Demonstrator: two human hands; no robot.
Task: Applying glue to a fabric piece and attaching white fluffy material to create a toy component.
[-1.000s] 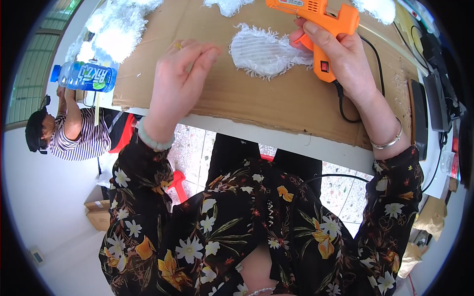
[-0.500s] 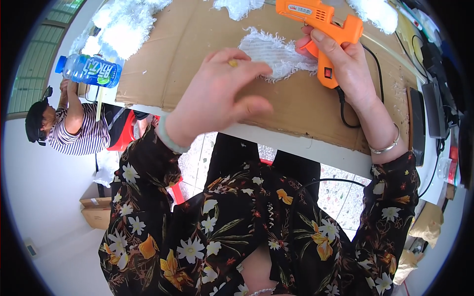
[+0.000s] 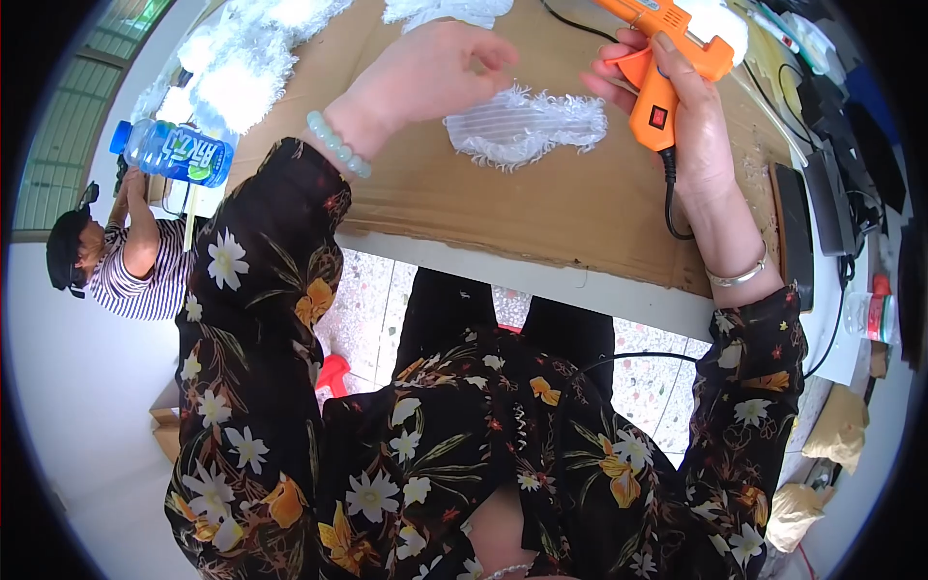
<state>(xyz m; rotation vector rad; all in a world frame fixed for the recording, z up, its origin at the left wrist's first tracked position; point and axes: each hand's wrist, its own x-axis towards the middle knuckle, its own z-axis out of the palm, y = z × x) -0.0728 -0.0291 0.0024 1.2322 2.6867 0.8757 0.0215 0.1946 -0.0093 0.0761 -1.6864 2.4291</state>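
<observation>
My right hand (image 3: 698, 135) is wrapped round the handle of an orange glue gun (image 3: 655, 106), held above the far right of the cardboard. A black cord runs down from its handle past my wrist. My left hand (image 3: 435, 72) hovers over the cardboard (image 3: 387, 179) with its fingers loosely bent and apart, and I see nothing in them. Between the two hands lies a white, ribbed piece of fabric with a frayed, fluffy edge (image 3: 527, 128). Another white fluffy piece (image 3: 447, 12) lies beyond my left hand.
A heap of white fluffy material (image 3: 242, 63) is at the far left, beside a blue-capped plastic bottle (image 3: 174, 152). Dark devices and cables (image 3: 839, 203) line the table's right side. To the left, another person (image 3: 140, 266) in a striped top works.
My left hand has moved away from me, beyond the fluffy piece's near side. The glue gun in my right hand has shifted slightly right and away. The view has shifted a little.
</observation>
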